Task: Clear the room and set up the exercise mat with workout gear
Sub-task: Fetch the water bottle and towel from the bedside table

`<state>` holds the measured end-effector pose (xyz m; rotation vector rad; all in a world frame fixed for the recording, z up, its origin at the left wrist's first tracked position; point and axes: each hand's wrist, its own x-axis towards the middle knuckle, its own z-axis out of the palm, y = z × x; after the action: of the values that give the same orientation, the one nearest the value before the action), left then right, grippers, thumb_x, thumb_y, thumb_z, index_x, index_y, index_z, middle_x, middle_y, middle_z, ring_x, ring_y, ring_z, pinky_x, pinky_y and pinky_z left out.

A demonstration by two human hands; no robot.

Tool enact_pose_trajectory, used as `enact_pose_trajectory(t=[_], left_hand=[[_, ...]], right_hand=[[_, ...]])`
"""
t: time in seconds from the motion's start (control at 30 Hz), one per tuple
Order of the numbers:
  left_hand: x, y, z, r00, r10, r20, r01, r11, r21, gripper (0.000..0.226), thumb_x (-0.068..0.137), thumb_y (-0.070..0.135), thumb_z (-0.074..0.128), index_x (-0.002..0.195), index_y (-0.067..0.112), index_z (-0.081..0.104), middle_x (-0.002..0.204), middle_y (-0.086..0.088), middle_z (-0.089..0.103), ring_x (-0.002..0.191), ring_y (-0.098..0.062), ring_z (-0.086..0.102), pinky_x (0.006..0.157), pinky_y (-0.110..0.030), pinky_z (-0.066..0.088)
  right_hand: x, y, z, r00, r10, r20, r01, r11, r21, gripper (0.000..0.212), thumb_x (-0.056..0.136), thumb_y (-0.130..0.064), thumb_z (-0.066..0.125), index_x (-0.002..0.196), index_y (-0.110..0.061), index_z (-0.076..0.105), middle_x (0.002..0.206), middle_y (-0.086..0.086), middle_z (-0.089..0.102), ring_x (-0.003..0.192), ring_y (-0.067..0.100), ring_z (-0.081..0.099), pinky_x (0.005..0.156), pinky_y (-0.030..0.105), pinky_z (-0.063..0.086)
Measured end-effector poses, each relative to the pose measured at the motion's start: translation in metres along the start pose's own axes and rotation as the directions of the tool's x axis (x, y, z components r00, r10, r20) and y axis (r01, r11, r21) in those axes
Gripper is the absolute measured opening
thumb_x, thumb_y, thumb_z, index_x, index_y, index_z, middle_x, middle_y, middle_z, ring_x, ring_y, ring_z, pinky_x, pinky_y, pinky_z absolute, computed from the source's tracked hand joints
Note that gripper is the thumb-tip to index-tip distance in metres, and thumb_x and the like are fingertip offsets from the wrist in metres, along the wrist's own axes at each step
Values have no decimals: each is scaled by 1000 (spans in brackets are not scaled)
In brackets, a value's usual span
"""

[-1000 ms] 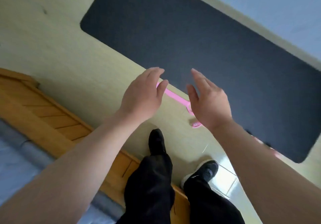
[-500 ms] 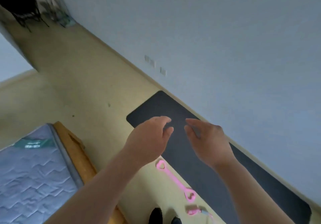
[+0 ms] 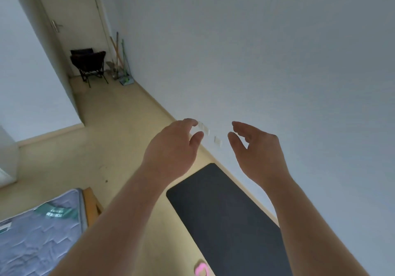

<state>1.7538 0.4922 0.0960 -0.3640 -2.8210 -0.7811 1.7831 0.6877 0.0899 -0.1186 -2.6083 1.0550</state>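
A pink piece of workout gear [image 3: 201, 270] lies on the floor at the lower edge, just beside the dark exercise mat [image 3: 224, 215], which lies flat along the wall. Above it the left hand [image 3: 171, 147] and right hand [image 3: 258, 153] hang loose-fingered and empty. Whatever comes next is best fetched by stepping round the pink piece, perhaps toward the folding chair [image 3: 88, 62] and brooms [image 3: 120, 61] in the far corner.

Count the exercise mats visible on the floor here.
1. The dark mat lies flat on the floor along the wall, lower centre; the right forearm covers its near end. The arms hide some floor, so another could be hidden.
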Motion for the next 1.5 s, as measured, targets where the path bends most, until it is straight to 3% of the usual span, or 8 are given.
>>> enact_pose_trajectory(t=[0.17,0.3,0.43,0.53,0.7,0.83,1.03,1.5], left_hand=[[26,-23,-20,993,-54,-100,50,998,-38,43,106,46,42,145,30,49,141,9,58,128,-11,55,103,-34,47],[54,-70,-29,987,-72,-142,64,996,-56,43,105,45,43,144,28,50,140,9,59,128,-11,55,103,-34,47],[92,-136,-41,986,-84,-144,80,996,-35,44,106,46,42,144,28,50,139,10,59,126,-9,56,103,-33,48],[120,-175,-51,987,-91,-135,86,995,-40,43,105,46,42,144,30,50,140,13,58,126,-8,55,105,-36,48],[184,-259,-80,984,-120,-131,115,993,-40,41,105,45,43,142,29,52,139,13,59,125,-8,56,104,-37,48],[232,-318,-92,973,-174,-150,167,984,-64,39,105,44,44,140,30,54,137,14,60,124,-9,57,104,-40,48],[300,-405,-89,948,-261,-180,254,965,-64,37,104,44,45,137,30,56,136,14,61,122,-9,58,104,-41,48],[376,-629,-169,694,-610,-382,617,778,-122,35,103,45,45,133,33,58,131,17,62,117,-7,60,101,-36,49]], right_hand=[[40,-29,19,998,-65,-13,65,998,16,42,101,-43,55,143,-36,55,133,-20,63,79,-15,53,75,-3,31],[72,-54,61,994,-105,-1,105,993,50,44,101,-42,56,144,-33,54,135,-18,63,103,0,61,90,11,36],[116,-86,128,991,-136,14,135,989,53,45,101,-44,56,144,-33,54,135,-18,63,75,-12,54,83,5,35],[145,-106,166,993,-117,18,115,990,87,45,100,-44,57,144,-35,54,130,-21,64,72,-21,53,76,2,34],[207,-153,242,987,-149,57,144,986,84,45,101,-43,56,145,-34,53,136,-19,62,113,4,62,97,18,41],[260,-181,295,978,-174,118,167,983,71,45,102,-43,55,146,-34,52,136,-18,62,124,5,58,101,17,38],[352,-203,381,955,-250,160,237,967,92,44,102,-40,56,144,-30,54,132,-16,65,96,-3,56,95,16,39],[509,-360,634,683,-553,477,504,830,240,47,103,-43,51,148,-30,49,141,-15,60,131,6,55,109,25,43]])
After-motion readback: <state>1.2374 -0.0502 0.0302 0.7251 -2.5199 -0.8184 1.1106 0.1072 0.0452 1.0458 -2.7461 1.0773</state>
